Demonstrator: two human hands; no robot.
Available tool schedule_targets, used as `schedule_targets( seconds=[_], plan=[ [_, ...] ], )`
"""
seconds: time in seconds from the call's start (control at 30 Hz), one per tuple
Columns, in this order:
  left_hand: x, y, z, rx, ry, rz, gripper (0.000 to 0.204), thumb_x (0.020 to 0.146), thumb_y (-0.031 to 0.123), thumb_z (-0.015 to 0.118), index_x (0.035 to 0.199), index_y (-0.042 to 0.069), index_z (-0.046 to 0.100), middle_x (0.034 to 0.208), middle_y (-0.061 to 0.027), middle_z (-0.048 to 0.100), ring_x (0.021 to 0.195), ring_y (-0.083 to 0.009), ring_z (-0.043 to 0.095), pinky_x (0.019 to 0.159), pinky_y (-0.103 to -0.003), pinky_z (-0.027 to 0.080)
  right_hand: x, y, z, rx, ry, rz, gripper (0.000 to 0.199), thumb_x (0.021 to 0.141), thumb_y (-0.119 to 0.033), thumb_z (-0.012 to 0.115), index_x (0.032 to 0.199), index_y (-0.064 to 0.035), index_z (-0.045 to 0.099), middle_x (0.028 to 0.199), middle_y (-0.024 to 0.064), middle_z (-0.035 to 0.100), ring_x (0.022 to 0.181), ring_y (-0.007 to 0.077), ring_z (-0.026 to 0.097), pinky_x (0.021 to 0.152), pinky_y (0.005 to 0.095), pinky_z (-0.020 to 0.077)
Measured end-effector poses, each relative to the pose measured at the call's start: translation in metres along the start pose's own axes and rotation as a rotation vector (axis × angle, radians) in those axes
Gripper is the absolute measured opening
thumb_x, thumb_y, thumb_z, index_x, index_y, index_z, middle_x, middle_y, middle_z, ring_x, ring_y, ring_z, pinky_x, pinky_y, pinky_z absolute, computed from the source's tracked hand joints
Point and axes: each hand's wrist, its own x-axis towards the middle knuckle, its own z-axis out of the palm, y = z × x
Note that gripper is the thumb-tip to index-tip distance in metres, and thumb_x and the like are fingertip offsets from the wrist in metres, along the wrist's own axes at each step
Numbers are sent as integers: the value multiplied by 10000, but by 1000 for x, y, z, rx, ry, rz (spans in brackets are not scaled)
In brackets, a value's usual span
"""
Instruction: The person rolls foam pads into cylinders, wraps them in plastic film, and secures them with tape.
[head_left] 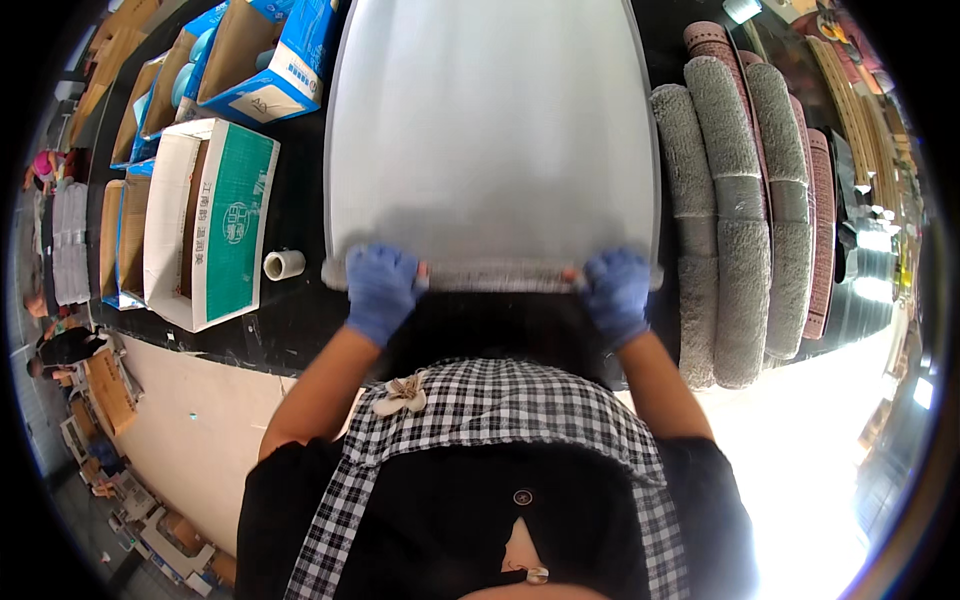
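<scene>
A long mat [490,120] with a smooth pale grey face up lies on the black table in front of me. Its near edge is turned up into a narrow band that shows a darker grey, fuzzy side. My left hand [382,292], in a blue glove, is closed on this edge near its left end. The right hand [614,292], gloved the same way, is closed on the edge near the right end. Both thumbs point inward along the band. The fingertips under and behind the edge are partly hidden.
On the right lie several rolled grey fluffy mats [738,270] and pinkish-brown rolls [818,230]. Left of the mat stand a green and white carton [242,225], blue cardboard boxes [300,60] and a small white roll [285,265]. The black table's [300,325] front edge is close to me.
</scene>
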Motion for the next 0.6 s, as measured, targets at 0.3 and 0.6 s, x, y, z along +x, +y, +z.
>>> schedule_targets(
  seconds=[0.3,0.6],
  plan=[
    [-33,26,-10,-132,256,-133,199,827,259,715,863,137,563,788,-41,576,767,-294,565,739,-452,383,-45,-22,10,175,240,252,565,761,-705,682,918,-163,677,1012,33,612,1023,252,552,937,509,386],
    [-49,22,-5,-8,90,-2,247,851,283,740,943,111,588,873,-43,603,857,-274,586,750,-425,419,-15,-15,7,225,12,128,371,776,-564,754,790,-200,681,901,7,640,915,229,600,852,462,402]
  ],
)
